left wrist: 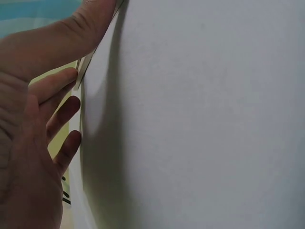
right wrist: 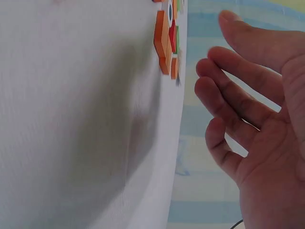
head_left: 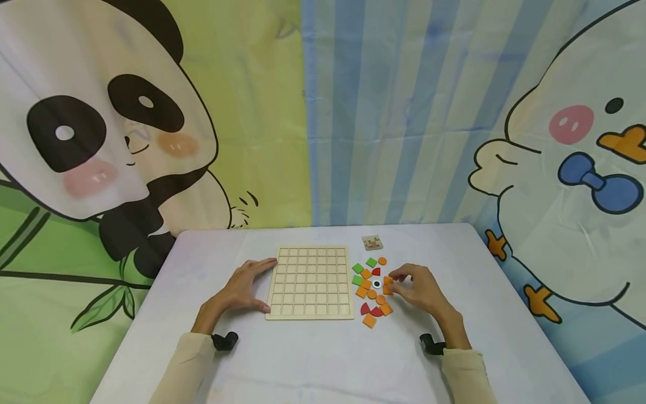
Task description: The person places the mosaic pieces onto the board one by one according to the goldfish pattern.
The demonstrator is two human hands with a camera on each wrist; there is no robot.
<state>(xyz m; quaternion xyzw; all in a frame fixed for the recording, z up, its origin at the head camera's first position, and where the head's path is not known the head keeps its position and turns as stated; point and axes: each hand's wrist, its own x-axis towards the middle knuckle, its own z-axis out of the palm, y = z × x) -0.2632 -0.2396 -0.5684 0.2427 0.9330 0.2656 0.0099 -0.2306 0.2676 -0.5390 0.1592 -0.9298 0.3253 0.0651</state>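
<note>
A pale wooden board (head_left: 309,283) with a grid of shallow square cells lies flat on the table. My left hand (head_left: 237,289) rests at its left side, thumb by the near corner and fingers stretched along the edge. To the right of the board is a loose group of small coloured pieces. My right hand (head_left: 420,287) hovers at the right side of this group, thumb and fingers apart, close to two orange square tiles (head_left: 388,280). In the right wrist view those fingers (right wrist: 207,90) are loosely bent with nothing between them, and the orange tiles (right wrist: 162,36) lie beyond.
Among the pieces are green squares (head_left: 358,268), red quarter-rounds (head_left: 365,308), orange discs (head_left: 382,261) and a white disc with a black dot (head_left: 376,284). Behind them lies a small patterned square (head_left: 372,242). A white cloth covers the table (head_left: 313,359); printed curtains (head_left: 393,112) hang behind.
</note>
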